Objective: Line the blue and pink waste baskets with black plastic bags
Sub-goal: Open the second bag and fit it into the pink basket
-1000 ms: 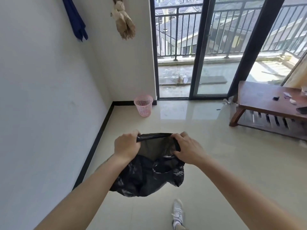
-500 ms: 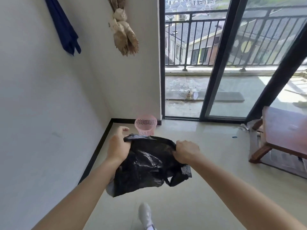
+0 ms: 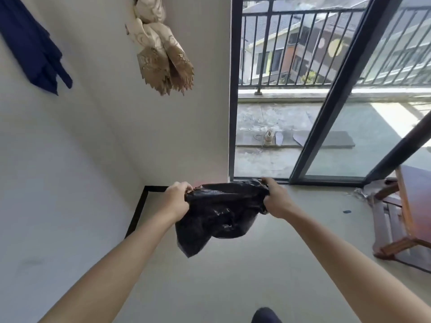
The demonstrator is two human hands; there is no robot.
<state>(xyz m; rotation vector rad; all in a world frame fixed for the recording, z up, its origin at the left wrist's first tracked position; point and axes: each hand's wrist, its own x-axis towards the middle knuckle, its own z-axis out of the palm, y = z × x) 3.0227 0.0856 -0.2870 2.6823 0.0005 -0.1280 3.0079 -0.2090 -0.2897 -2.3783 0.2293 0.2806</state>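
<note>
Head view: left hand (image 3: pixel 177 199) and right hand (image 3: pixel 276 201) clenched on black bag (image 3: pixel 219 215) rim, bag hanging. Bare floor (image 3: pixel 233 271) at 6 o'clock; wooden bench (image 3: pixel 410 213) at 3 o'clock.

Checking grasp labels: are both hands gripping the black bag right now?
Yes, the left hand and the right hand each clutch an end of the black bag's top edge, held above the floor.
</note>
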